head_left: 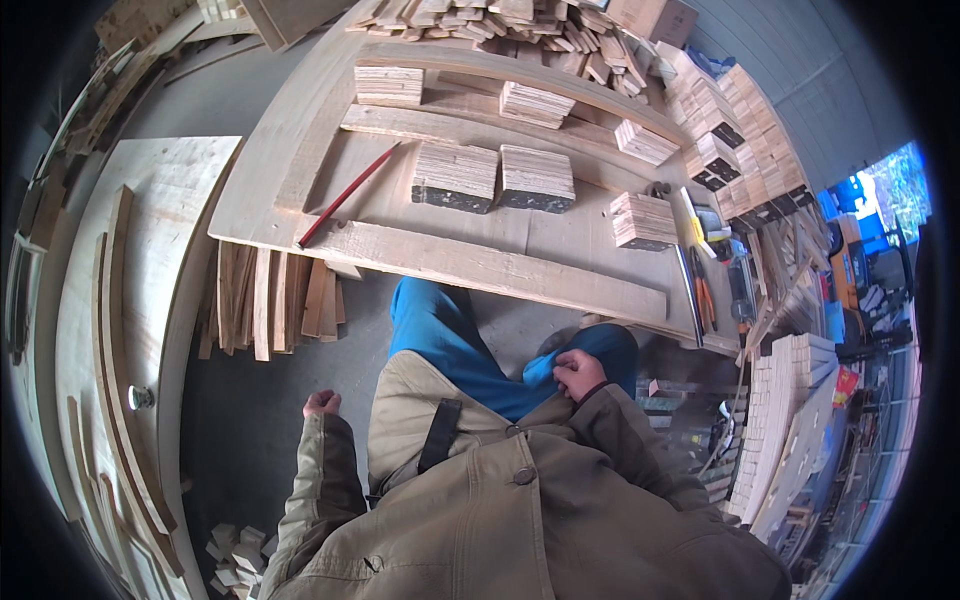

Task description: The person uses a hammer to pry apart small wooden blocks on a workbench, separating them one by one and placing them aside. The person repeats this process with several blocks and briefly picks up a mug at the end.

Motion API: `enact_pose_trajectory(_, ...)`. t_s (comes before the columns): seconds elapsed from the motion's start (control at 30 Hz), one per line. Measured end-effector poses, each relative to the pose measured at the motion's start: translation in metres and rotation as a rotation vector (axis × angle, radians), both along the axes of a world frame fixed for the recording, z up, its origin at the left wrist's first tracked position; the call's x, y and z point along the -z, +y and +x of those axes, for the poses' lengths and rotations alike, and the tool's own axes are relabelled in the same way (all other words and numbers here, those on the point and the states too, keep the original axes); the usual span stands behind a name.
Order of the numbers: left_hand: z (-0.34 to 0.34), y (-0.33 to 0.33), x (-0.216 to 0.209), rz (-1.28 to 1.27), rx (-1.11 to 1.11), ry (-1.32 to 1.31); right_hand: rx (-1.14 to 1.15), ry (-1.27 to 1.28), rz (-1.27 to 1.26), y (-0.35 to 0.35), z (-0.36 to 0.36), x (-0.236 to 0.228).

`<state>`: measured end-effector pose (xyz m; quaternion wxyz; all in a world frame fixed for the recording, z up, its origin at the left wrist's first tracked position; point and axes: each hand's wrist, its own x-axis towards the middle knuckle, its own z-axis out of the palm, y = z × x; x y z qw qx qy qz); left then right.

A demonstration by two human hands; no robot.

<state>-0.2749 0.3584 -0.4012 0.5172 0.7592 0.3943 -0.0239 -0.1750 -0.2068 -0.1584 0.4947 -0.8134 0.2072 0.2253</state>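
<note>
My left hand hangs low beside my left thigh, over the grey floor, its fingers curled closed and nothing showing in them. My right hand is at my right thigh, against the blue trousers, with thumb and fingers pressed together; what they hold, if anything, is hidden. Ahead stands the wooden worktable. Along its near edge lies a long flat board. A red pencil-like stick rests slantwise at the board's left end. Beyond the board sit two stacked-strip wood blocks side by side.
More wood blocks and long strips lie farther back, before a heap of offcuts. Tools, including orange-handled pliers, are at the table's right edge. A pale panel stands left. Strip bundles sit under the table.
</note>
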Motion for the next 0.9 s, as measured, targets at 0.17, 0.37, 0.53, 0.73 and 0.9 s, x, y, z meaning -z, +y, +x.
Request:
enact_pose_trajectory(0.17,0.043,0.003,-0.033,-0.076,0.055,-0.113,0.038,-0.012,0.016,0.003,-0.002,-0.008)
enact_pose_trajectory(0.37,0.125,-0.021,-0.134,-0.136,0.225,-0.435,0.132,-0.075,0.119,-0.003,-0.011,-0.021)
enact_pose_trajectory(0.53,0.162,-0.101,-0.218,-0.207,0.434,-0.513,0.152,-0.289,0.092,-0.02,-0.015,-0.036)
enact_pose_trajectory(0.73,0.191,-0.191,-0.287,-0.086,0.76,-0.521,0.299,-0.645,-0.008,-0.06,-0.016,-0.07)
enact_pose_trajectory(0.9,0.219,-0.256,-0.336,0.007,0.933,-0.551,0.323,-0.855,-0.348,-0.111,-0.005,-0.102)
